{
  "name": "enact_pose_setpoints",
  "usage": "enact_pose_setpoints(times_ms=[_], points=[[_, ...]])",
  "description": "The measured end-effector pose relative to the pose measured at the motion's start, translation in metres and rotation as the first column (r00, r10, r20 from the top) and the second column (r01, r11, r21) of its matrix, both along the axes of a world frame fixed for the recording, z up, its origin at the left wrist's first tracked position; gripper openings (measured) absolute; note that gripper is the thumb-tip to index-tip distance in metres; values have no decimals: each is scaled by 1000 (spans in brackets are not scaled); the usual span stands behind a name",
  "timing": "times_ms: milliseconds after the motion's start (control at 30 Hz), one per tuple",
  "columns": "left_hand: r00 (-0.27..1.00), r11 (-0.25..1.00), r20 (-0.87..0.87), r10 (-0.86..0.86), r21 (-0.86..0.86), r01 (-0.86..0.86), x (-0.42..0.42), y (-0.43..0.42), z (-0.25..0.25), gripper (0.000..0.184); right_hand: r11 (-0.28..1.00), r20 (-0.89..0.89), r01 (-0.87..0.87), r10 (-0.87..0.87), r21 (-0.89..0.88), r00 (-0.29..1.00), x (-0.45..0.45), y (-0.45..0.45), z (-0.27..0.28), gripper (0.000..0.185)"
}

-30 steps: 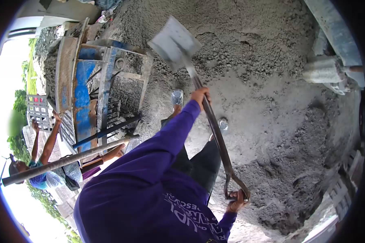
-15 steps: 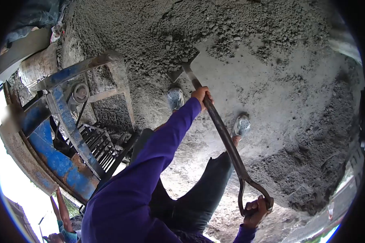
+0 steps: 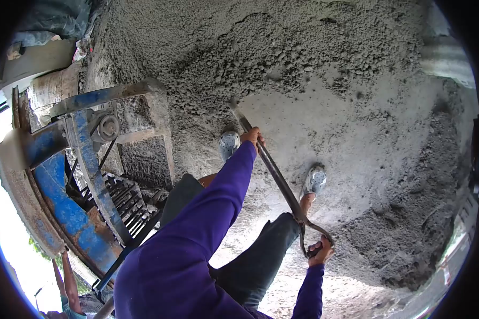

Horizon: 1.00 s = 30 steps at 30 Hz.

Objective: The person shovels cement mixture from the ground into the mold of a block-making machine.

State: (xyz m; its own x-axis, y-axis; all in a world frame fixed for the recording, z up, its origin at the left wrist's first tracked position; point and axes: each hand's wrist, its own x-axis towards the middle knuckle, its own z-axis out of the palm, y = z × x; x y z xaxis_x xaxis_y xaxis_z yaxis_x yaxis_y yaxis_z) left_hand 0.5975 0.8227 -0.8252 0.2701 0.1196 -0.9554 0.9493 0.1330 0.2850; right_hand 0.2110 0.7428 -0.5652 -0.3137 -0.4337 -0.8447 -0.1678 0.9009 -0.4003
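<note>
A shovel (image 3: 274,171) slants across the middle of the view, its shaft running from the grey material at the top down to a looped grip at lower right. My left hand (image 3: 254,139) is closed around the shaft's upper part. My right hand (image 3: 320,252) wraps the crossbar of the looped handle, near my right knee. The shovel's blade is mostly hidden, with its socket end at the edge of the loose, lumpy grey mix (image 3: 266,58), which looks like damp mortar or concrete.
On the left stands a blue, rusty machine (image 3: 64,194) with a pulley (image 3: 108,126) and a barred grate (image 3: 130,204). Another person's raised arms (image 3: 69,282) reach to its rim at lower left. My shoes flank the shaft. A darker heap (image 3: 404,234) lies to the right.
Both hands and the shovel have shifted left, the handle end also slightly up. The blade, visible before, is now mostly buried or turned out of sight at the mix.
</note>
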Motion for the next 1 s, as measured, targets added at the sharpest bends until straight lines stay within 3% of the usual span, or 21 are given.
enact_pose_setpoints(times_ms=[167,300,367,400,433,500,567,633,667,700,733,767,800,833,867,933,967,1000], points=[[997,997,-57,-50,-60,46,-26,4,149,14,993,10,122,-122,-1,993,-26,25,155,16],[1000,989,2,-5,-151,5,-15,1,300,13,998,47,49,-47,-37,998,-26,38,295,16],[1000,975,8,-12,-222,14,4,1,378,13,997,22,68,-68,-39,997,-81,43,312,32],[999,971,37,11,-240,-2,16,2,419,13,999,-46,52,-52,-6,998,-56,39,341,42],[996,963,88,27,-271,-2,36,2,461,13,989,-29,-92,89,-117,996,-31,37,379,48],[986,955,148,80,-293,-34,59,16,534,14,999,73,36,-35,-19,997,-45,31,389,44],[965,913,217,145,-406,-46,99,34,597,15,997,160,-69,71,-14,985,-9,21,419,41],[890,900,401,219,-435,-25,134,62,661,16,990,454,-142,113,29,884,55,16,456,38],[843,903,491,219,-430,16,151,84,681,16,951,437,-305,255,46,862,59,3,443,36],[791,907,576,208,-415,64,169,105,698,16,925,550,-376,289,49,783,66,-5,428,30],[755,935,624,202,-351,40,184,125,724,16,990,834,-56,-80,132,547,88,9,405,24],[724,958,665,182,-285,20,197,148,746,16,911,916,215,-383,352,122,113,31,393,19],[694,976,713,105,-208,66,210,177,758,17,993,823,-19,-83,113,563,165,41,432,17],[661,986,750,22,-126,109,221,206,769,18,940,523,-338,304,-31,796,216,47,471,16],[625,996,780,-1,-54,69,227,231,782,19,931,531,-365,321,-23,784,238,46,469,16],[600,997,799,-29,68,-43,226,280,801,23,762,721,-603,279,235,634,271,41,446,15],[604,987,796,-28,118,-109,223,301,807,24,743,723,-623,287,246,628,284,37,423,15],[573,966,820,-6,153,-208,216,314,815,26,621,773,-697,220,359,594,300,35,396,14]])
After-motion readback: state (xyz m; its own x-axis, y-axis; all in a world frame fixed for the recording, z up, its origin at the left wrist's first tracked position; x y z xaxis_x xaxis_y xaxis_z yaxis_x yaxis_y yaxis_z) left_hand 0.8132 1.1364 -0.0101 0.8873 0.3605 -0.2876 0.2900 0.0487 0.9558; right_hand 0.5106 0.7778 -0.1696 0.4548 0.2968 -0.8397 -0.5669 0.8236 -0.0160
